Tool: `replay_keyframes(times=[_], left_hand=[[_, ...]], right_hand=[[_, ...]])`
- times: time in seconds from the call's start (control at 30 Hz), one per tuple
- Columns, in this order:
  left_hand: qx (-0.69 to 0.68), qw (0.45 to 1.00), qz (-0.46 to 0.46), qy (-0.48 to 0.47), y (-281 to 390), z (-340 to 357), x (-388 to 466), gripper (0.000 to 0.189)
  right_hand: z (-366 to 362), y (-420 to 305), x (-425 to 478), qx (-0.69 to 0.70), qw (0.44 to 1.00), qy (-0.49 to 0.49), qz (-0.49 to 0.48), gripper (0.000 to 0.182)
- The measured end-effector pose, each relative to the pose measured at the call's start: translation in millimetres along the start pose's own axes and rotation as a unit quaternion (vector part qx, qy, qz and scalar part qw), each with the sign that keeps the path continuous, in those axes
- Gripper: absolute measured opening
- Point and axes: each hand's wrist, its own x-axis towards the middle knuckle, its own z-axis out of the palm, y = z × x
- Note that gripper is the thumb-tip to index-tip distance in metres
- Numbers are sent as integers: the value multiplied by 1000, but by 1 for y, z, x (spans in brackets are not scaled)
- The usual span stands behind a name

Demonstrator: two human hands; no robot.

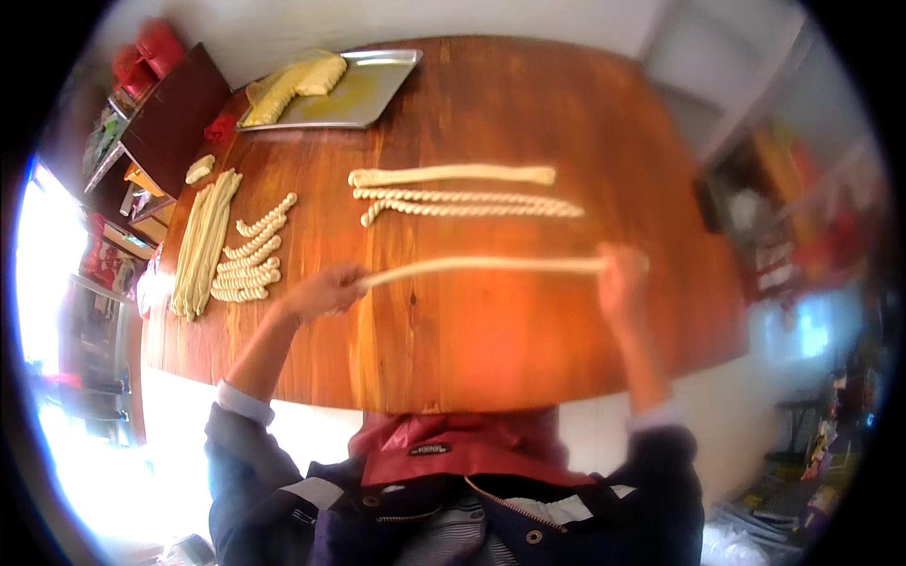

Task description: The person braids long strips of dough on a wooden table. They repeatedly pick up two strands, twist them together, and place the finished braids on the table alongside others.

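A long strand of dough [488,264] stretches between my two hands above the near half of the wooden table [524,339]. My left hand [329,291] grips its left end. Around the right end my right hand [623,286] is closed, somewhat blurred. Beyond the strand lies a twisted dough rope [467,201], doubled back with its two lengths side by side. Just behind that rests a thicker, smooth dough strip [453,174].
At the left are a bundle of plain dough strands [205,244] and several short twisted dough pieces [248,272], with a small dough lump [200,170] behind. A metal tray [382,78] at the back holds covered dough [297,81]. Shelves [163,120] stand beyond the left edge.
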Motion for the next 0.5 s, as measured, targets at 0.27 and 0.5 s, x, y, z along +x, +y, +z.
replay_keyframes(times=[0.27, 0.5], left_hand=[[46, 990, -89, 100, -180, -30, -111, 18], [340, 839, -98, 414, -344, -146, -131, 28]], right_hand=[[55, -2, -63, -70, 975, -197, -74, 61], [89, -17, -31, -47, 986, -129, -100, 57]])
